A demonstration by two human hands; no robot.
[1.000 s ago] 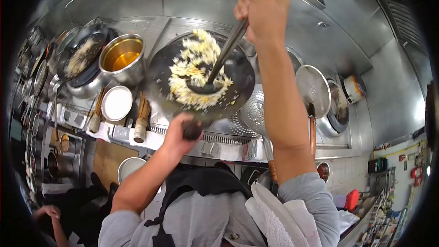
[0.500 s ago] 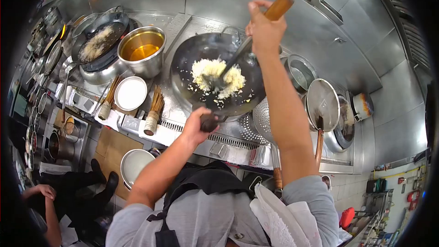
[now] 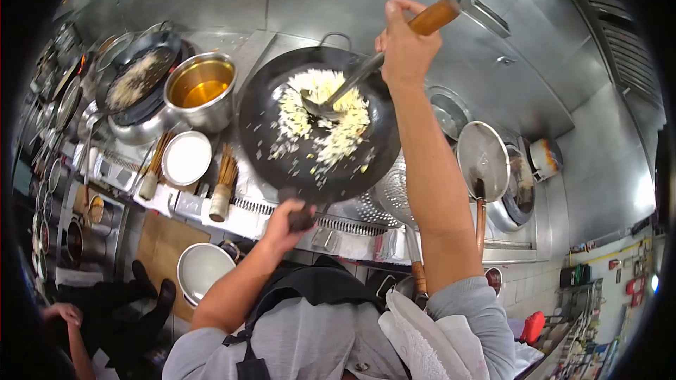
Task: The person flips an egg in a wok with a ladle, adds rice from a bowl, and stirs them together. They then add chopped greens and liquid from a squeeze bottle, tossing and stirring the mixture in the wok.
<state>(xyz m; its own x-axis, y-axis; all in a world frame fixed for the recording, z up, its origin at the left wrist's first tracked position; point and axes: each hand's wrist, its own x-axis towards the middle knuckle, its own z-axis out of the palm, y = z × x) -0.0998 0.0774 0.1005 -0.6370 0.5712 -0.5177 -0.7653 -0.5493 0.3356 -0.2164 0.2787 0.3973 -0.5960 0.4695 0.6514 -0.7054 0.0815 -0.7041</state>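
My left hand (image 3: pixel 285 229) is closed around the dark handle (image 3: pixel 303 219) of a large black wok (image 3: pixel 282 176). Loose rice with yellow egg-like bits (image 3: pixel 345 144) lies spread across the wok's bottom, some grains scattered toward the near side. My right hand (image 3: pixel 410 46), above the wok's far right side, grips a long metal ladle (image 3: pixel 366 69) near its wooden end. The ladle's bowl (image 3: pixel 320 108) rests among the rice, left of the wok's centre.
Left of the wok stand a steel pot of amber oil (image 3: pixel 204 91), a white bowl (image 3: pixel 186 157) and bamboo brushes (image 3: pixel 224 183). A perforated skimmer (image 3: pixel 396 193) and a mesh strainer (image 3: pixel 483 155) lie right. Another person's hand (image 3: pixel 69 313) shows lower left.
The wok has shifted slightly left and the rice has spread from a compact heap into a looser, scattered ring. The ladle's bowl has moved left and up, with the handle lying flatter.
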